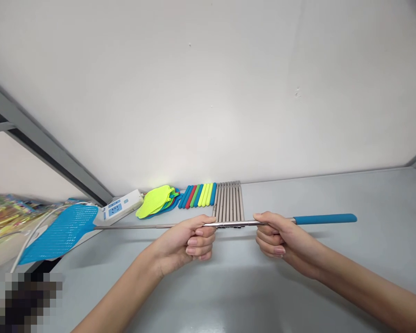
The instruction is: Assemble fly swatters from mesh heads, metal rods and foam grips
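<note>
The person's bare forearms sloped in from the lower part of the view: the left forearm (128, 289) rose up and rightward, while the right forearm (364, 283) angled up and leftward. The left wrist (156, 264) and right wrist (314, 259) looked nearly straight. The left hand (189, 238) and right hand (279, 233) faced each other at about the same height, well apart — both closed in a firm-looking grip. The left thumb (201, 220) pointed right and the right thumb (268, 217) pointed left, each lying along the top. Below them the fingers (198, 242) were curled in — several nails showed on either hand.
</note>
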A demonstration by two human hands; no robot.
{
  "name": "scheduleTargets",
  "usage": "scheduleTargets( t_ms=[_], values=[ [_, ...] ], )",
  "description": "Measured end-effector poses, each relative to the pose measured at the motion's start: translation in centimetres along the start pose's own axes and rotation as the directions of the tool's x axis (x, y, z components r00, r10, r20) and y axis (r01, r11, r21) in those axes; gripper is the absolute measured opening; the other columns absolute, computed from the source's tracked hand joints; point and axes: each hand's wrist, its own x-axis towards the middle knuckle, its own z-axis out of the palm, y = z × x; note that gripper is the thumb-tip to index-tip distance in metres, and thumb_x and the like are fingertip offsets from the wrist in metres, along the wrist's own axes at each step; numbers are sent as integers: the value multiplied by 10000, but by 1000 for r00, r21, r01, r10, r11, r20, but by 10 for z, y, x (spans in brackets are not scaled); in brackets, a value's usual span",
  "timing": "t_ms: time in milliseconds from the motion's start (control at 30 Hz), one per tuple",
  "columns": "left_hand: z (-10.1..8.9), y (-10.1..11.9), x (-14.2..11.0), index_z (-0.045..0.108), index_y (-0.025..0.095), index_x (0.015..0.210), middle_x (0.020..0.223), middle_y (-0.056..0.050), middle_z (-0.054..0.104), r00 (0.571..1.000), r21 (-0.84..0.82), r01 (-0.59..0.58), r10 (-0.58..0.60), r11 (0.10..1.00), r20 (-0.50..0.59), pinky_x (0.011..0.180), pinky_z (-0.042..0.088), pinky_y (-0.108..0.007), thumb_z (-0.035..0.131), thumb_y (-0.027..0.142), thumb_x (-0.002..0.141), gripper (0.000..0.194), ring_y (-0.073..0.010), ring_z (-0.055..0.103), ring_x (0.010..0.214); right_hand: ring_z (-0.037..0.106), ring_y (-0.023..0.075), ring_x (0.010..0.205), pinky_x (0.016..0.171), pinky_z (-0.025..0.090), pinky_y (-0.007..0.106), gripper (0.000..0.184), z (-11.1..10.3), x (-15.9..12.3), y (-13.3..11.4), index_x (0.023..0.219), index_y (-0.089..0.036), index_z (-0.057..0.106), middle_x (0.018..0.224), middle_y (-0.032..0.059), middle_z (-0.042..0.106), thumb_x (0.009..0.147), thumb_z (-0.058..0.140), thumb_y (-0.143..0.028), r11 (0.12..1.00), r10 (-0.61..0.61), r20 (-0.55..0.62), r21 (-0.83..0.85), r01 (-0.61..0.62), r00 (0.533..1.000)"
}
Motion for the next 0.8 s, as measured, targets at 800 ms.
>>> scheduleTargets(
  t_ms=[800],
  values=[
    [-21, 13, -8, 257, 173, 471, 378, 88, 159, 995, 54, -53, 58, 997, -87, 463, 308, -210, 400, 298, 796, 377, -37, 146, 340, 168, 56, 383, 443, 135, 244, 424, -18, 5, -5, 500, -187, 145, 438, -73, 124, 761, 464, -291, 996, 13, -82, 91, -6, 997]
  ],
)
